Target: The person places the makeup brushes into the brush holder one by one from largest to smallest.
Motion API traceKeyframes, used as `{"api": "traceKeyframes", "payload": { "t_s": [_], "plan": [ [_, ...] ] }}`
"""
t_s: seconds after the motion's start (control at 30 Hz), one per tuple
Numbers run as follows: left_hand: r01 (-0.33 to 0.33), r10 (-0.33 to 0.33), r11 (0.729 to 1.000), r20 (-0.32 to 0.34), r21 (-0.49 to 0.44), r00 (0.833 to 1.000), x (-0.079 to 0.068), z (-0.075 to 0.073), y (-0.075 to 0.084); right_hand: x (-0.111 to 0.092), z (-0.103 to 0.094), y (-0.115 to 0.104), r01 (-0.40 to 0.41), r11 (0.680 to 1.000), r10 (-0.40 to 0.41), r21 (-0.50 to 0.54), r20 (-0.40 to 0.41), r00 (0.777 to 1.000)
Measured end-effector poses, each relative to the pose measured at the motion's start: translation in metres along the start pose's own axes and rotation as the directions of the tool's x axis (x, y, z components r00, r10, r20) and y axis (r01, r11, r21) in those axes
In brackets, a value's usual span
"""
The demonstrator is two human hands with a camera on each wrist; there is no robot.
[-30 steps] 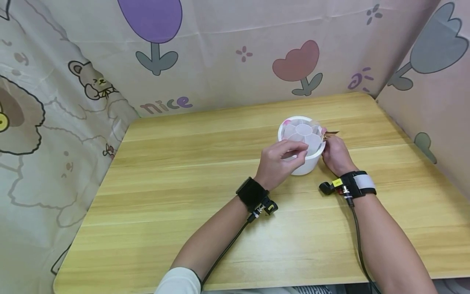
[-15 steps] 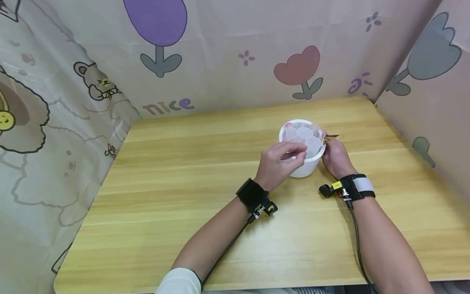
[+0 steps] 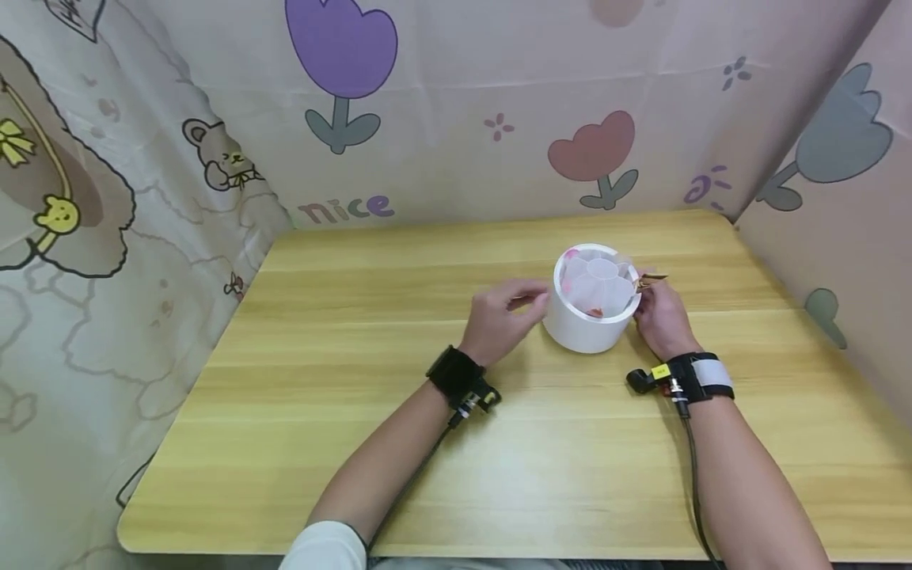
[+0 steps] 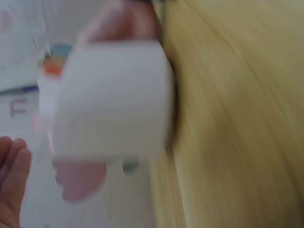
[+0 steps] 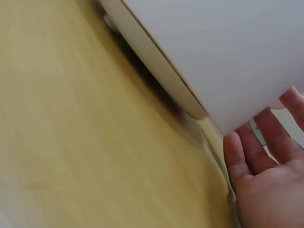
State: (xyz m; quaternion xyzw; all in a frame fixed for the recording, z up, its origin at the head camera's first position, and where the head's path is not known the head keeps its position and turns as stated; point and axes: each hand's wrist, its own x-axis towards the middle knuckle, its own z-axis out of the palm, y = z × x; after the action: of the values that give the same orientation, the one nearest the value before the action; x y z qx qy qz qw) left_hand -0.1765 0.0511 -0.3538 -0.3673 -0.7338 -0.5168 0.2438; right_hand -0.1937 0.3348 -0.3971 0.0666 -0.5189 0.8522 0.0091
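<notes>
A white round desk organizer (image 3: pixel 586 326) stands on the table, its flower-shaped insert divided into several compartments. Pink shows at its rim, and a small orange-red thing (image 3: pixel 594 313) lies at the insert's front. Slender gold-coloured pieces (image 3: pixel 651 278) stick out at the right rim, above the right hand. My left hand (image 3: pixel 499 321) is just left of the organizer, fingers loosely bent, holding nothing. My right hand (image 5: pixel 270 190) touches the organizer's side with spread, relaxed fingers. In the blurred left wrist view, fingers (image 4: pixel 16 175) of the left hand appear at the lower left.
The organizer has a separate band (image 5: pixel 156 61) round its foot, close over the table. A wooden tabletop (image 3: pixel 321 396) extends left and toward me. Printed cloth walls (image 3: pixel 442 119) enclose the back and sides. Black cables (image 3: pixel 694 475) trail from both wrist cameras.
My left hand has drawn back from over the organizer's front edge to its left side, uncovering the orange-red thing. The right hand stays at the right side. The head view has shifted.
</notes>
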Motion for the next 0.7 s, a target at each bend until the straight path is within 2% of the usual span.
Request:
{"api": "traceKeyframes", "payload": {
  "t_s": [0.1, 0.17, 0.23, 0.33, 0.43, 0.5, 0.53, 0.6, 0.63, 0.67, 0.7],
  "plan": [
    [0.103, -0.115, 0.987, 0.099, 0.12, 0.988, -0.003, -0.028, -0.016, -0.003, -0.004, -0.016, 0.014, 1.0, -0.014, 0.028, -0.024, 1.0],
    [0.163, -0.2, 0.964, 0.165, 0.21, 0.966, -0.003, -0.049, -0.026, -0.007, -0.006, -0.03, 0.02, 1.0, -0.02, 0.013, -0.038, 0.999],
    [0.218, -0.283, 0.93, 0.201, 0.296, 0.938, -0.001, -0.071, -0.032, -0.008, -0.007, -0.044, 0.032, 0.999, -0.033, -0.006, -0.041, 0.999],
    [0.255, -0.357, 0.88, 0.205, 0.4, 0.911, 0.005, -0.105, -0.037, -0.007, -0.006, -0.069, 0.06, 0.997, -0.057, 0.056, -0.047, 0.997],
    [0.251, -0.381, 0.835, 0.186, 0.491, 0.905, 0.015, -0.138, -0.038, -0.006, -0.001, -0.096, 0.122, 0.984, -0.109, 0.132, -0.102, 0.989],
    [0.237, -0.38, 0.809, 0.172, 0.538, 0.909, 0.024, -0.156, -0.037, -0.008, 0.004, -0.118, 0.162, 0.98, -0.144, 0.117, -0.147, 0.979],
    [0.234, -0.379, 0.798, 0.161, 0.555, 0.911, 0.028, -0.165, -0.036, -0.009, 0.008, -0.128, 0.184, 0.979, -0.168, 0.087, -0.167, 0.972],
    [0.232, -0.38, 0.773, 0.137, 0.591, 0.915, 0.039, -0.182, -0.033, -0.011, 0.019, -0.148, 0.219, 0.972, -0.231, -0.085, -0.195, 0.953],
    [0.235, -0.384, 0.763, 0.129, 0.602, 0.914, 0.044, -0.19, -0.032, -0.01, 0.024, -0.158, 0.225, 0.951, -0.267, -0.213, -0.2, 0.943],
    [0.237, -0.388, 0.754, 0.125, 0.613, 0.913, 0.049, -0.196, -0.03, -0.01, 0.031, -0.169, 0.205, 0.912, -0.291, -0.355, -0.207, 0.934],
    [0.232, -0.389, 0.746, 0.126, 0.624, 0.913, 0.054, -0.203, -0.029, -0.008, 0.038, -0.18, 0.166, 0.855, -0.305, -0.491, -0.216, 0.928]
  ]
}}
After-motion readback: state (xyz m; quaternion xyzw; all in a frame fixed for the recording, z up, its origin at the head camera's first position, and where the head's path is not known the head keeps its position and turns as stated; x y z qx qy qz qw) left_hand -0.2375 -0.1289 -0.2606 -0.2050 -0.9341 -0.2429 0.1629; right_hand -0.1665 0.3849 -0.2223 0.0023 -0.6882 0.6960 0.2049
